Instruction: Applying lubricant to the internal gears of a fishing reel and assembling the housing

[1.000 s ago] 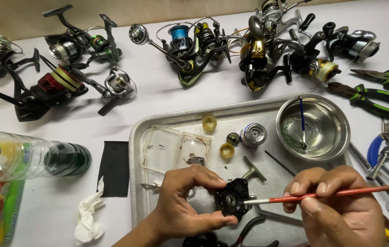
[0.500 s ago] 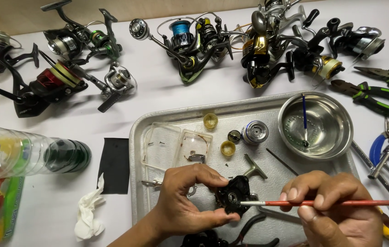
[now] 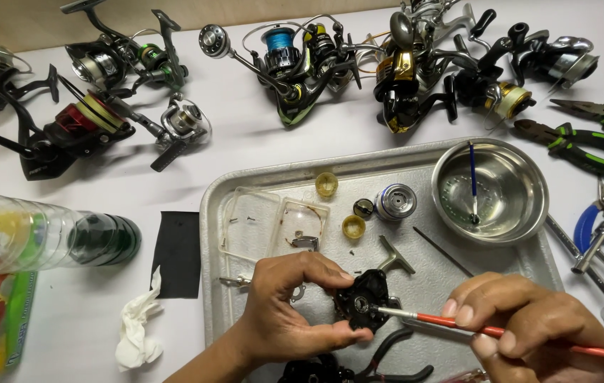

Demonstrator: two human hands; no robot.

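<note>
Brush (image 3: 501, 333) tip closer on one reel body (image 3: 363, 301); two hands, two yellow caps (image 3: 327, 184).

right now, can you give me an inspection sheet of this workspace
surface: white table carrying a metal tray.
job's things: black reel part; red-handled brush, tip touching it.
clutter: fishing reels along the far edge, steel bowl, pliers, plastic bottle, crumpled tissue.
grippers: left hand holds the part; right hand holds the brush.
cables: nothing seen.
surroundings: wooden board beyond the table.
</note>
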